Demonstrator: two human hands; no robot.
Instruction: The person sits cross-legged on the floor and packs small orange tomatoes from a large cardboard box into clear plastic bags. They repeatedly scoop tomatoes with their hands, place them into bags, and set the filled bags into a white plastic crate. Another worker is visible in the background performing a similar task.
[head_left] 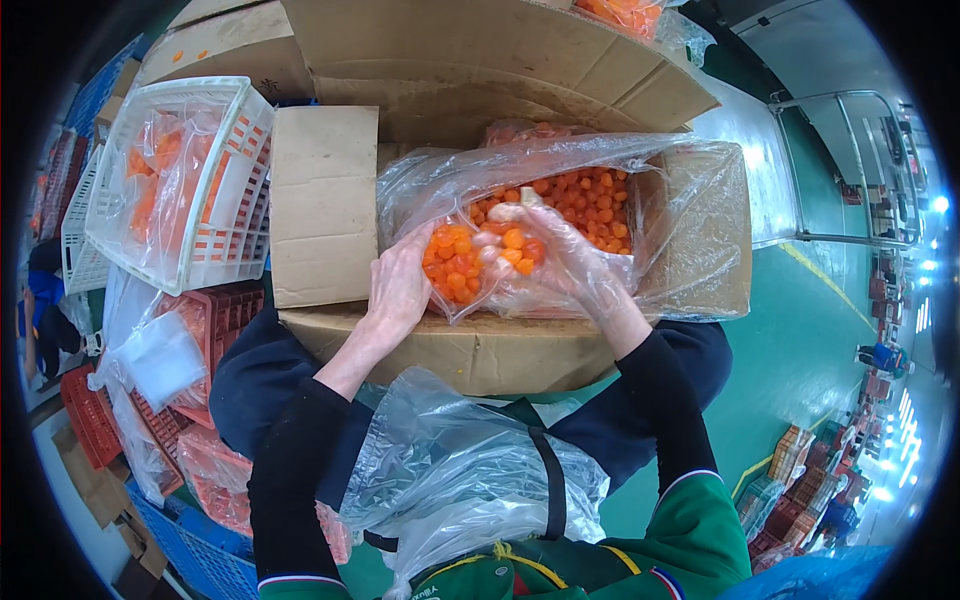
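Observation:
My left hand (398, 285), bare, is closed on the left side of a small clear plastic bag (462, 306). Round orange pieces (455, 265), like small balls, fill part of that bag. Over its right side is my right hand (570, 258) in a thin clear glove, its fingers curled around several orange balls (520, 250). Both hands are above an open cardboard box (450, 350) lined with a clear plastic sheet (430, 190). Many more loose orange balls (600, 200) lie in the liner, partly hidden by my right hand.
A white plastic crate (185, 275) with bagged orange pieces stands at the left. Below it are a stack of clear bags (165, 358) and red crates (225, 320). Box flaps (325, 200) stick out around the opening. A metal rail (850, 238) is at the right.

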